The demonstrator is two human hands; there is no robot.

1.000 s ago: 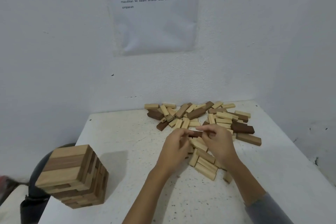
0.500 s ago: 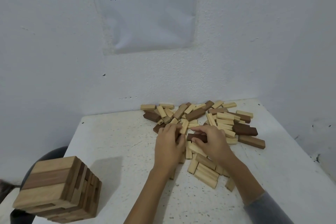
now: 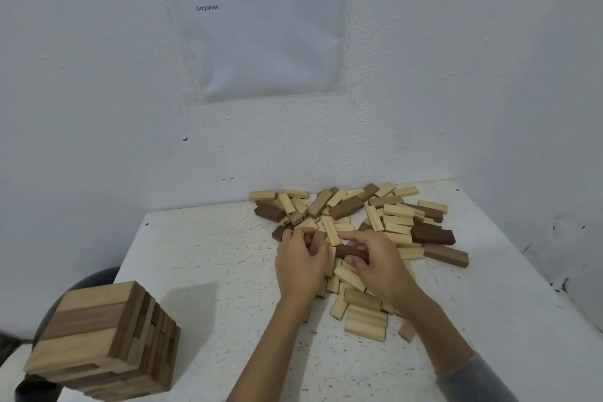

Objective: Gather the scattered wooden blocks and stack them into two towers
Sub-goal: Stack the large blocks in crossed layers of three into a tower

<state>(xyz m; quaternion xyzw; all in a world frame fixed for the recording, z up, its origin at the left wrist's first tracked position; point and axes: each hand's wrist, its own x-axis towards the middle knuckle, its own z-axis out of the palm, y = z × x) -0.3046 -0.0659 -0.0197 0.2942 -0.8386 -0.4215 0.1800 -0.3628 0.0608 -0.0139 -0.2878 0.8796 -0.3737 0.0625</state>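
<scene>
At the near left corner of the speckled white counter (image 3: 212, 271) stands a square tower (image 3: 98, 339) of smooth crossed wooden layers. The right hand (image 3: 378, 264) pinches a dark block (image 3: 350, 252) between thumb and fingers, its long axis running left to right. The left hand (image 3: 301, 266) curls just beside it; what it holds cannot be told. Beyond lies the pile (image 3: 391, 222) of pale and brown blocks.
</scene>
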